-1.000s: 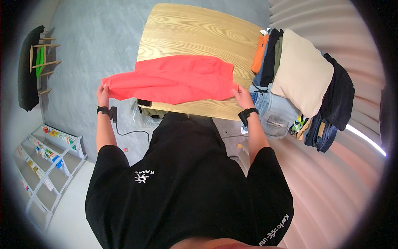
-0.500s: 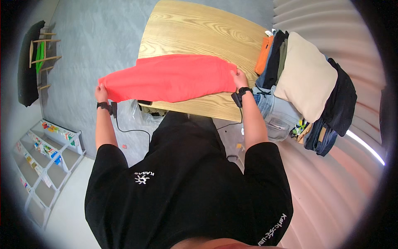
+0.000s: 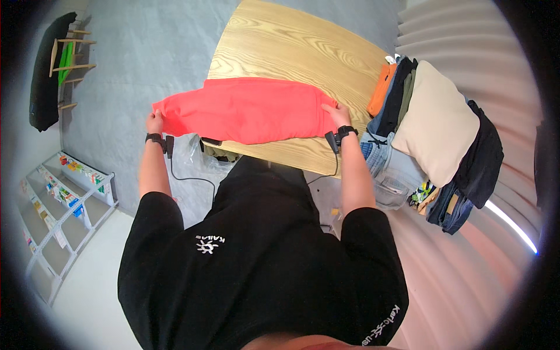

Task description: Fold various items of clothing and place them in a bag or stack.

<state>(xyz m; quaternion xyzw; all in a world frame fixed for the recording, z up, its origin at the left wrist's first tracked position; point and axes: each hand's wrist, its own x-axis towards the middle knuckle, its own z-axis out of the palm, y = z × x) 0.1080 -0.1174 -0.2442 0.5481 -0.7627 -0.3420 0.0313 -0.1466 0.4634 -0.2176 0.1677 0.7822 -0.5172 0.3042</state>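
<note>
A coral-red garment [image 3: 245,111], folded into a long strip, lies across the near part of the wooden table [image 3: 291,44]. I cannot tell what kind of garment it is. My left hand [image 3: 154,123] pinches its left end, which sticks out past the table's left edge. At the opposite end, my right hand [image 3: 338,115] grips the edge above the tabletop. The cloth is stretched between both hands, with some creases in its left part.
Folded clothes, including an orange one [image 3: 381,89] and jeans [image 3: 450,210], are piled at the table's right with a beige cushion [image 3: 434,122]. A clear plastic bag [image 3: 207,160] hangs below the near edge. A white shelf rack [image 3: 70,204] stands far left.
The view has shifted, so the table and pile appear farther right. My hands are slightly closer together, still holding both ends of the garment.
</note>
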